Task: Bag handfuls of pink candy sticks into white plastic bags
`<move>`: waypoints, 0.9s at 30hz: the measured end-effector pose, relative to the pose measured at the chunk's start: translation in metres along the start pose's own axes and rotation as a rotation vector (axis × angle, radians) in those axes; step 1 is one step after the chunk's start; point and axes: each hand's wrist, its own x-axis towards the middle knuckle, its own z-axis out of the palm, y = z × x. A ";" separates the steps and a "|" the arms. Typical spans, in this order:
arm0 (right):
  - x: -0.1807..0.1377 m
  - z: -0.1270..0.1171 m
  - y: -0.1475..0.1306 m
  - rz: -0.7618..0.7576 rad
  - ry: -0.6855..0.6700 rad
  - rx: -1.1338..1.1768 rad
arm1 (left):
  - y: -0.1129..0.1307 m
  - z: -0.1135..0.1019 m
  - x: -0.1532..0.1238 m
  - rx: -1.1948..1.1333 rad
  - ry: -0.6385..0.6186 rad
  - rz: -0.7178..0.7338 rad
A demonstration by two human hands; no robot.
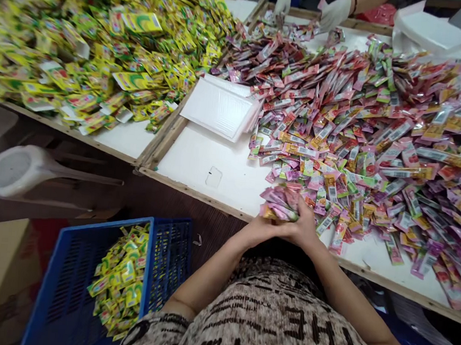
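Right now both hands meet at the table edge point(197, 188): the right hand point(304, 229) clutches a bundle of pink sachets point(282, 203), the left hand point(260, 229) pressed against it from beneath. Just beyond spreads the loose sachet pile point(377, 136); a blue crate point(66, 282) sits far left.
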 end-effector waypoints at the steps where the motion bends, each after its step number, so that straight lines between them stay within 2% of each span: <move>1: 0.000 -0.002 0.001 0.073 0.042 0.093 | 0.009 -0.008 0.003 0.101 -0.107 -0.018; 2: 0.000 -0.004 0.003 0.136 0.084 0.183 | 0.021 -0.019 0.008 0.208 -0.195 -0.026; 3: 0.001 -0.007 0.005 0.186 0.127 0.267 | 0.034 -0.033 0.018 0.318 -0.224 -0.008; 4: 0.001 -0.010 0.007 0.224 0.164 0.339 | 0.050 -0.048 0.031 0.436 -0.200 0.022; 5: 0.001 -0.013 0.009 0.258 0.189 0.400 | 0.067 -0.066 0.049 0.549 -0.072 0.093; 8: -0.003 -0.017 0.013 0.388 0.215 0.509 | 0.118 -0.118 0.112 0.918 0.592 0.427; 9: -0.006 -0.017 0.013 0.430 0.220 0.533 | 0.131 -0.132 0.132 1.087 0.733 0.445; 10: -0.009 -0.016 0.012 0.465 0.228 0.558 | 0.142 -0.144 0.150 1.275 0.838 0.401; 11: -0.012 -0.016 0.011 0.493 0.236 0.586 | 0.150 -0.153 0.164 1.438 0.865 0.341; 13: -0.017 -0.016 0.010 0.524 0.246 0.634 | 0.160 -0.165 0.178 1.552 0.848 0.293; 15: -0.021 -0.021 0.011 0.537 0.249 0.656 | 0.163 -0.168 0.171 1.583 0.803 0.267; 17: -0.024 -0.031 0.013 0.537 0.262 0.652 | 0.160 -0.164 0.143 1.621 0.776 0.233; 19: -0.024 -0.044 0.013 0.518 0.274 0.629 | 0.145 -0.147 0.101 1.657 0.743 0.198; 21: -0.020 -0.057 0.007 0.437 0.292 0.588 | 0.114 -0.117 0.055 1.681 0.665 0.154; 23: -0.012 -0.063 -0.004 0.304 0.295 0.543 | 0.072 -0.078 0.019 1.712 0.474 0.087; 25: -0.001 -0.058 -0.017 0.171 0.240 0.477 | 0.032 -0.043 0.001 1.711 0.282 0.020; 27: 0.005 -0.046 -0.022 0.076 0.137 0.304 | 0.006 -0.022 -0.002 1.647 0.291 -0.040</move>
